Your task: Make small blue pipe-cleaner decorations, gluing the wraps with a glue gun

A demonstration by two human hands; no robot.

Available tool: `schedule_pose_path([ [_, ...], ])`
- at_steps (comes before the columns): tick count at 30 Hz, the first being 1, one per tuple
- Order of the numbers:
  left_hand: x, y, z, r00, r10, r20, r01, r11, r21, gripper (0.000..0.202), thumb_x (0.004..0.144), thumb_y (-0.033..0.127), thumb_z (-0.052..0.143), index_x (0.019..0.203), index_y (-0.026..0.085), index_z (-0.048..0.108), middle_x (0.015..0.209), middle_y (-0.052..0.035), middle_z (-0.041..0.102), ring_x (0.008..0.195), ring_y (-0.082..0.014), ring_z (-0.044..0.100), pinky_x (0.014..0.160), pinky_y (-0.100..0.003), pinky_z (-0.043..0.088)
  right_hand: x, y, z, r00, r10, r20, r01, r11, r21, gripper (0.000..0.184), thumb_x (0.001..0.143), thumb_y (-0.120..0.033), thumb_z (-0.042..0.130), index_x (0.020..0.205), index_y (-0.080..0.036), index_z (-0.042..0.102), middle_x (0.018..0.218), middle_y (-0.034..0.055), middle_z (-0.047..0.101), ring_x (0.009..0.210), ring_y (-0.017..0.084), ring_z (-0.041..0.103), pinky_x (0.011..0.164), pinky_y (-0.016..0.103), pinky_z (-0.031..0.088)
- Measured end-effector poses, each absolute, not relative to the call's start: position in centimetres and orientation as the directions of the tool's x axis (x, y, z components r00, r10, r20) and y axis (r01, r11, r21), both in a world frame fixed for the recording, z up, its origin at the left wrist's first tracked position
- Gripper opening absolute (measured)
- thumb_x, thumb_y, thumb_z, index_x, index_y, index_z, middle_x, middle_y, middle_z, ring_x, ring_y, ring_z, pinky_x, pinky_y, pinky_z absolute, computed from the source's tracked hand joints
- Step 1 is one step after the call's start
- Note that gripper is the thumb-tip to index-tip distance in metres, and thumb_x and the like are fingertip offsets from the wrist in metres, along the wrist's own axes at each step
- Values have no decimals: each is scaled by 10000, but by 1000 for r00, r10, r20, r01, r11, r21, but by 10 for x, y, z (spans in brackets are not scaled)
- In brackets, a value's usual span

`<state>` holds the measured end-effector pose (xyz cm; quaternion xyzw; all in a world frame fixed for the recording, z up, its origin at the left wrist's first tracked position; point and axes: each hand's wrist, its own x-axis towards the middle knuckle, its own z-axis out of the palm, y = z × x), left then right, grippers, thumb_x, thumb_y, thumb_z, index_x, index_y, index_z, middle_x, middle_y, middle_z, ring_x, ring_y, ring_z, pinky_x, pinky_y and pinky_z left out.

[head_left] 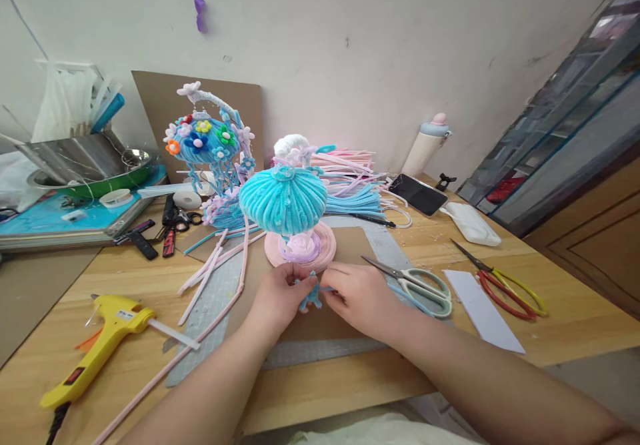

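My left hand [280,293] pinches a small blue piece of bent pipe cleaner [311,298] between thumb and fingers. Close beside it, my right hand [353,295] is closed on a thin blue end of pipe cleaner; whether both are one piece is hidden by the fingers. Just behind the hands stands a lamp-like pipe cleaner model with a ribbed turquoise shade [283,199] and a round pink coiled base [326,245]. A brown cardboard sheet [295,328] lies under my hands on a grey cutting mat [200,355].
Scissors with pale handles [425,288] lie right of my hands, red-and-yellow scissors [505,288] farther right. A yellow glue gun [100,341] is at left. Behind are a flowered pipe cleaner lamp [207,141], pipe cleaner bundles [350,198], a phone [419,193] and a bottle [425,148].
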<state>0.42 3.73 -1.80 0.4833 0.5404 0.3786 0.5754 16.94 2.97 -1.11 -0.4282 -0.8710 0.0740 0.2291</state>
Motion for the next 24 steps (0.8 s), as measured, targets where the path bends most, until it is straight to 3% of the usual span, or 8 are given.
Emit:
schedule_pose_path([
  [5, 3, 37, -16, 304, 891, -338, -95, 382, 919, 216, 660, 268, 728, 782, 111, 643, 689, -26, 643, 564, -105, 594, 576, -236, 504, 172, 30, -13, -553, 732, 398, 741, 651, -166, 86, 852, -156, 511, 792, -186, 567, 789, 24, 641, 733, 171, 574, 622, 281, 325],
  [9, 1, 38, -20, 311, 888, -339, -189, 408, 893, 161, 646, 202, 759, 721, 96, 665, 599, 9, 594, 472, -27, 476, 429, -105, 384, 172, 30, -11, -549, 711, 440, 716, 671, -190, 130, 872, -160, 490, 804, -187, 597, 806, 32, 660, 756, 179, 591, 640, 287, 355],
  [12, -1, 40, -22, 289, 888, -358, -278, 436, 856, 121, 681, 190, 735, 722, 111, 653, 549, 49, 523, 408, 3, 380, 343, -74, 271, 173, 30, -10, -519, 713, 471, 648, 688, -326, 147, 874, -154, 487, 889, -190, 629, 885, 46, 684, 811, 180, 612, 674, 282, 401],
  [18, -3, 39, -16, 345, 840, -419, -353, 530, 771, 107, 747, 101, 631, 850, 107, 659, 666, -6, 599, 522, -50, 562, 506, -137, 510, 175, 38, -16, -445, 795, 412, 481, 600, -639, 300, 800, -43, 500, 989, -205, 667, 1022, 50, 694, 926, 181, 632, 788, 294, 472],
  [24, -1, 36, -10, 369, 846, -385, -348, 510, 786, 67, 741, 114, 652, 806, 103, 641, 679, -31, 636, 519, -68, 586, 496, -153, 526, 171, 42, -14, -397, 886, 238, 330, 380, -864, 212, 776, -89, 573, 918, -182, 700, 963, 49, 707, 895, 179, 639, 789, 291, 481],
])
